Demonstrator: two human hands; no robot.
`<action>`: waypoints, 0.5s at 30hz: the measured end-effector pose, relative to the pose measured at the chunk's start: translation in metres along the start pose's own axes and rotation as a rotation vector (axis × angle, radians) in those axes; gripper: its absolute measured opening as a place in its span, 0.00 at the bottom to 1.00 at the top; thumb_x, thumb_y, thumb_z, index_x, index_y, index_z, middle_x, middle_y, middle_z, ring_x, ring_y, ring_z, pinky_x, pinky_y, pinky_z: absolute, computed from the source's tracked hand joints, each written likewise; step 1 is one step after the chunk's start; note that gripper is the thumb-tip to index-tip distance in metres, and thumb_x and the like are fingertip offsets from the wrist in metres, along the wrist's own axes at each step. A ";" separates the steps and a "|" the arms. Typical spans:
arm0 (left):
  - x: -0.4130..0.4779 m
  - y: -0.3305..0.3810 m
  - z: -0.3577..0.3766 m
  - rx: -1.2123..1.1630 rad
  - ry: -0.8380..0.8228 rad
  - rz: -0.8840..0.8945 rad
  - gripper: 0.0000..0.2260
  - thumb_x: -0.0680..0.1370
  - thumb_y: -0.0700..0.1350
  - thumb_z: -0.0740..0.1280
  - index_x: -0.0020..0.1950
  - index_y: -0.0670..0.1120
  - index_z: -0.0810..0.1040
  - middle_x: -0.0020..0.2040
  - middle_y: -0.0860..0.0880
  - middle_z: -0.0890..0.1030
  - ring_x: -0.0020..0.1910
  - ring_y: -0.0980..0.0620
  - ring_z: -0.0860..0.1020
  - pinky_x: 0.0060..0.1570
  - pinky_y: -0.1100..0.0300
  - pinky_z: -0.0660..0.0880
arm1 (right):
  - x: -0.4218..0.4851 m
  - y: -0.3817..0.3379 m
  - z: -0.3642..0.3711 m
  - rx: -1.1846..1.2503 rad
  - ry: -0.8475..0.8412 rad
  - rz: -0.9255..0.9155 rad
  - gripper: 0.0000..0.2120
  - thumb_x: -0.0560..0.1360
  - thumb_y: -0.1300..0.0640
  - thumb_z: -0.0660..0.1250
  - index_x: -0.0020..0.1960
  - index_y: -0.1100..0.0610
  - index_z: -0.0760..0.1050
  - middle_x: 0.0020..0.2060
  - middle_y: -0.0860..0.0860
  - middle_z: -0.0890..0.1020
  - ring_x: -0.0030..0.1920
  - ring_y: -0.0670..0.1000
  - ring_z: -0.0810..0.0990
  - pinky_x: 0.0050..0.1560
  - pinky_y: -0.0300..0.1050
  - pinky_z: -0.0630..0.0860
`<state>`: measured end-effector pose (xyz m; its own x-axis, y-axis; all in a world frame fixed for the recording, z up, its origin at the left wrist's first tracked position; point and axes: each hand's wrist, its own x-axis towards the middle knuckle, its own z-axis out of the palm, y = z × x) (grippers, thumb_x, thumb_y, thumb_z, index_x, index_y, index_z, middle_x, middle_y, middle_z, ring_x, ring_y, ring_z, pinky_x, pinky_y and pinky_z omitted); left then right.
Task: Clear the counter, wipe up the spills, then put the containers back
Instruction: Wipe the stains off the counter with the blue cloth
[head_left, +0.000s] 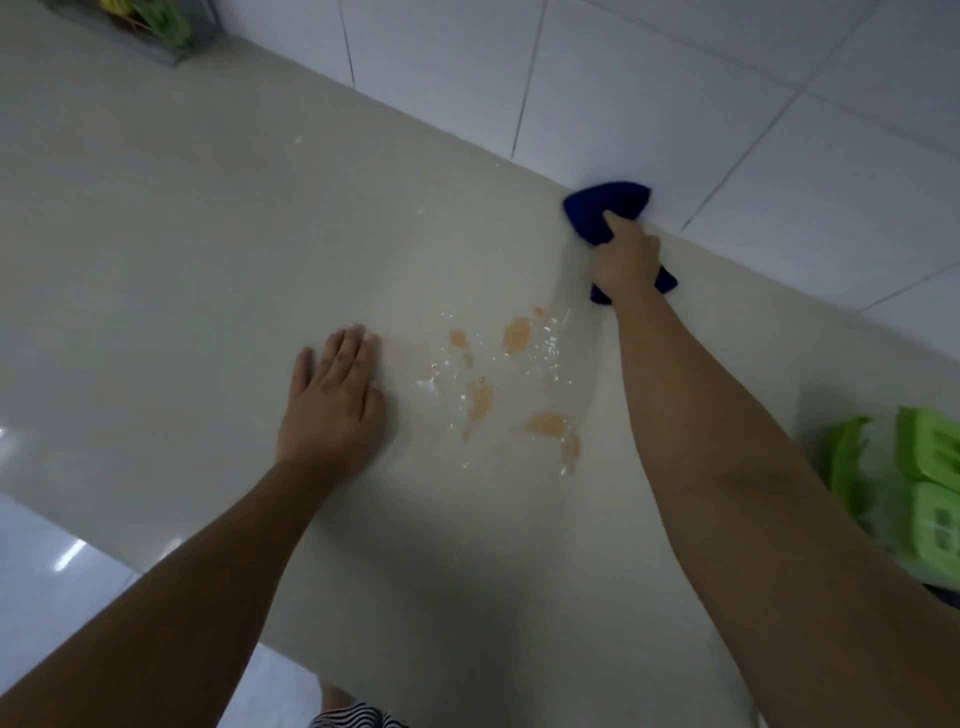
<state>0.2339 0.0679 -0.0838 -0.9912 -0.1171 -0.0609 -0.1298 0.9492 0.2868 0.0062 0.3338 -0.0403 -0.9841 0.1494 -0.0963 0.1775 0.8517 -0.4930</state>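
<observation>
Head view: right grip round half-hidden blue cloth; left grip flat, released, beside spill.

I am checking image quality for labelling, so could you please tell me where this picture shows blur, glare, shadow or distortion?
Head view: dim and soft overall; green packs at the right edge blurred; glints on the wet spill, a glare streak on the floor; soft shadow on the near counter; wall tile lines splay from the wide lens.

Smooth, faintly glossy beige counter; glossy white wall tiles behind it; a fuzzy blue cloth on it.
</observation>
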 end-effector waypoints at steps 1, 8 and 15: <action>0.000 -0.001 0.001 0.003 -0.002 -0.001 0.33 0.74 0.55 0.38 0.78 0.46 0.53 0.79 0.48 0.52 0.78 0.52 0.48 0.76 0.51 0.41 | 0.001 -0.012 0.006 0.023 -0.056 -0.051 0.24 0.78 0.65 0.51 0.72 0.52 0.65 0.68 0.56 0.71 0.69 0.59 0.64 0.67 0.49 0.63; 0.000 0.000 -0.001 0.011 -0.011 0.009 0.34 0.73 0.55 0.36 0.78 0.45 0.53 0.79 0.47 0.53 0.78 0.51 0.49 0.76 0.51 0.41 | -0.052 -0.021 -0.009 0.296 -0.471 -0.138 0.27 0.73 0.74 0.57 0.65 0.52 0.76 0.66 0.52 0.74 0.55 0.49 0.77 0.50 0.30 0.74; -0.001 -0.002 -0.006 -0.037 -0.032 0.048 0.36 0.72 0.55 0.36 0.78 0.42 0.53 0.79 0.44 0.54 0.78 0.48 0.49 0.75 0.47 0.43 | -0.135 0.025 -0.036 0.411 -0.445 0.004 0.23 0.72 0.76 0.57 0.56 0.57 0.82 0.63 0.51 0.79 0.61 0.48 0.76 0.57 0.36 0.74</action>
<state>0.2355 0.0642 -0.0787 -0.9951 -0.0617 -0.0770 -0.0836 0.9420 0.3251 0.1431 0.3527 -0.0088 -0.9012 -0.1472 -0.4076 0.2576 0.5745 -0.7770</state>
